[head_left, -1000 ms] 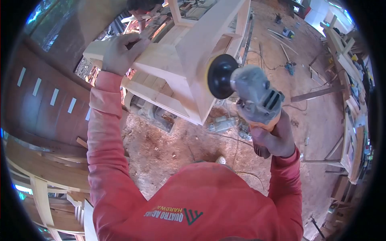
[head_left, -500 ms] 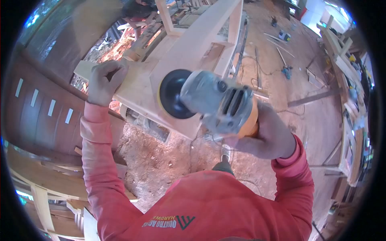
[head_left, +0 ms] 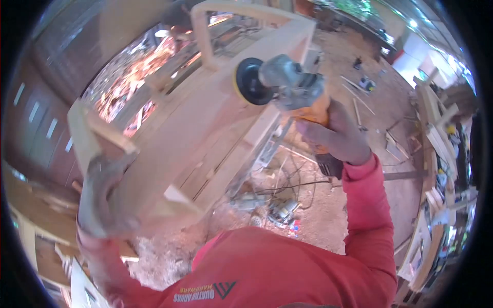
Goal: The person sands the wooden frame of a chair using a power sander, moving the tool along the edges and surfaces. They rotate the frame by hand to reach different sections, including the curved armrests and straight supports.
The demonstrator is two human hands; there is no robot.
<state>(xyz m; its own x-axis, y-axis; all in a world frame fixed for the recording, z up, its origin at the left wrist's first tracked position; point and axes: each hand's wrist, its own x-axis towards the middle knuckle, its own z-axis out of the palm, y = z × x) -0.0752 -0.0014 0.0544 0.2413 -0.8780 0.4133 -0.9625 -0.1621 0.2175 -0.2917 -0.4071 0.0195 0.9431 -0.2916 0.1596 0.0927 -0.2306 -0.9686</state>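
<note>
My right hand (head_left: 336, 131) is wrapped round the orange body of an angle grinder (head_left: 295, 84). It is fitted with a round black sanding pad (head_left: 251, 81) with a yellowish edge. The pad overlaps the broad face of a long wooden frame (head_left: 205, 113), toward its far end. Blurred by motion, my left hand (head_left: 100, 192) curls round the near left corner of that frame, by an upright wooden leg (head_left: 83, 136). Part of its grip is hidden.
Power tools and tangled cords (head_left: 282, 210) lie on the dusty ground beneath the frame. Bright shavings (head_left: 136, 72) cover the ground beyond it at left. Stacked timber (head_left: 436, 138) lines the right side, and a dark panelled door (head_left: 38, 113) stands at left.
The wooden frame appears turned and nearer to me. My left hand has come lower and closer to my body; the grinder has moved up and slightly right in view.
</note>
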